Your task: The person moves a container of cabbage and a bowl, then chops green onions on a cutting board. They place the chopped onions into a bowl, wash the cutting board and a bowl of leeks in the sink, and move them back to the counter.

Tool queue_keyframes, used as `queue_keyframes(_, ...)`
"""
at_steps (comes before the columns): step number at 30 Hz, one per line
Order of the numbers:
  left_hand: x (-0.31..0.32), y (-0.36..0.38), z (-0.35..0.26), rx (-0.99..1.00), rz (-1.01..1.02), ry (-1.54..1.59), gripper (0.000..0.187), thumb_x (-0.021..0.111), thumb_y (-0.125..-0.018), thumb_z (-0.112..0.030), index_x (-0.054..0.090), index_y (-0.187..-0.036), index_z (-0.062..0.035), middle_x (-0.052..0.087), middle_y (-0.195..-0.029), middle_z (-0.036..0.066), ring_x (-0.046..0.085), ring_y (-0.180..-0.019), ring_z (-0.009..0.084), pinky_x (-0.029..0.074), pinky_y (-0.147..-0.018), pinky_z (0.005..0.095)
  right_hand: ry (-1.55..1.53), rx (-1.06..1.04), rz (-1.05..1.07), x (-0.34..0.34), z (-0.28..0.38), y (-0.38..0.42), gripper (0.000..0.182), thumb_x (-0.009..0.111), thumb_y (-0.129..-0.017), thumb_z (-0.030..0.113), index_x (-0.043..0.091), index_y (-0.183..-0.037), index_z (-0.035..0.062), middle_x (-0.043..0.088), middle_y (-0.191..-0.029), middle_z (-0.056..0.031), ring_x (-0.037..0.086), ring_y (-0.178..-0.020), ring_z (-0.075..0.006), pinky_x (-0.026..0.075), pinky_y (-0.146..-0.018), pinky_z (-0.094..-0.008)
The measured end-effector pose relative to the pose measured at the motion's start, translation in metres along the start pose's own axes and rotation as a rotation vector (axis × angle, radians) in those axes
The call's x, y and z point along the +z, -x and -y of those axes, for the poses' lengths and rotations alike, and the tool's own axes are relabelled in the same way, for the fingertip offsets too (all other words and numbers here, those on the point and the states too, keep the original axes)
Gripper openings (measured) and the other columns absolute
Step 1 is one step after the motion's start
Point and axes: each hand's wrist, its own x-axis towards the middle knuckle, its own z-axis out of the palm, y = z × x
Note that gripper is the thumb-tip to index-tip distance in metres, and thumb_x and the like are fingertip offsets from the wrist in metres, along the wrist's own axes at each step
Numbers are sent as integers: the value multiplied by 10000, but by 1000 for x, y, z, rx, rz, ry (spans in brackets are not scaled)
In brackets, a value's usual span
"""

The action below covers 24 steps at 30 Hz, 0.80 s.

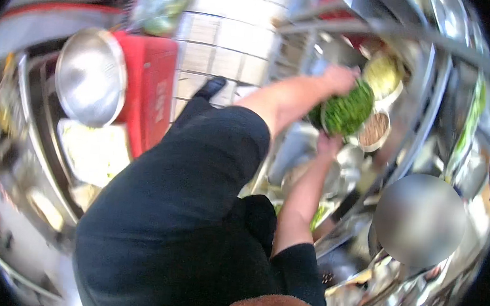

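Note:
A round bowl heaped with chopped green vegetables (pixel 347 108) is held over a steel counter (pixel 299 148) crowded with metal containers. My left hand (pixel 340 79) grips the bowl's upper rim at the edge of the greens. My right hand (pixel 329 144) comes up from below and holds the bowl's underside. Both forearms are bare and stretch out to the right from my black-clad body, which fills the lower middle of the view.
Beside the greens stand a bowl of pale yellow shreds (pixel 382 74) and a small bowl of brown bits (pixel 374 129). At left, a large metal basin (pixel 91 77) rests by a red crate (pixel 152 92), above a tray of pale chopped food (pixel 94 151). Steel shelving surrounds the right side.

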Motion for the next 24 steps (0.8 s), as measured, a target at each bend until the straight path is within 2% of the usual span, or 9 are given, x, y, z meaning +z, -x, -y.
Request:
queue_keyframes(1, -8, 12, -4, -146, -77, 124, 578, 597, -924, -346, 516, -1415, -51, 699, -1191, 237, 701, -1062, 398, 566, -900, 509, 17, -11, 51, -1, 5, 1, 457, 426, -1045, 195, 437, -1454, -10, 519, -1477, -179, 497, -1327, -317, 382, -1156, -488)
queue_keyframes(2, 4, 23, 2, -129, -298, 220, 460, 619, -895, -297, 653, -1246, -2, 726, -1061, 250, 718, -967, 426, 589, -836, 503, 48, -2, 111, -23, 1, -16, 432, 435, -1041, 177, 449, -1428, -12, 527, -1470, -179, 516, -1303, -306, 404, -1129, -465)
queue_keyframes(5, -17, 92, 36, -15, -285, 278, 262, 617, -845, -206, 703, -748, 21, 667, -724, 271, 693, -664, 388, 556, -611, 501, 138, 23, 236, -71, -9, -57, 334, 472, -1008, 154, 491, -1301, -5, 558, -1372, -169, 565, -1190, -283, 456, -1024, -420)
queue_keyframes(7, -45, 183, 54, 15, -511, 537, 241, 623, -872, -174, 708, -792, 37, 648, -681, 239, 666, -618, 331, 560, -614, 481, 247, -38, 255, -64, -20, -55, 248, 509, -964, 182, 526, -1150, 19, 585, -1209, -151, 586, -1062, -278, 468, -921, -419)
queue_keyframes(8, -58, 223, 60, -295, -294, 449, 287, 626, -899, -210, 714, -811, 49, 669, -725, 253, 681, -653, 324, 568, -633, 474, 348, -133, 246, -62, -28, -57, 212, 527, -941, 195, 543, -1074, 31, 598, -1127, -143, 597, -998, -275, 474, -869, -418)
queue_keyframes(14, -53, 443, 69, -401, -450, 52, 388, 604, -914, -319, 725, -834, 40, 709, -822, 254, 687, -763, 414, 541, -711, 517, 1213, -1394, -259, -42, -131, -126, 257, 638, -807, 279, 646, -621, 102, 679, -636, -90, 662, -615, -259, 510, -559, -414)
queue_keyframes(15, -64, 483, 46, -431, -508, 117, 387, 606, -917, -321, 724, -840, 40, 708, -821, 255, 681, -760, 415, 538, -710, 509, 1166, -1195, -58, -19, -136, -88, 247, 627, -840, 255, 605, -643, 108, 652, -653, -75, 638, -615, -246, 501, -556, -403)
queue_keyframes(18, -75, 569, 8, -447, -635, 235, 407, 613, -932, -347, 720, -873, 41, 709, -819, 242, 680, -746, 389, 535, -721, 480, 514, 519, 862, 45, -134, 14, 262, 595, -939, 185, 480, -712, 125, 571, -703, -30, 564, -616, -207, 472, -546, -368)
queue_keyframes(24, -70, 761, -50, -501, -862, 801, 350, 635, -976, -299, 723, -984, 40, 755, -915, 127, 717, -808, 233, 569, -762, 375, 1200, 0, 968, 106, -204, 179, 305, 598, -975, 306, 608, -1146, 53, 658, -960, -99, 643, -790, -266, 542, -652, -403)
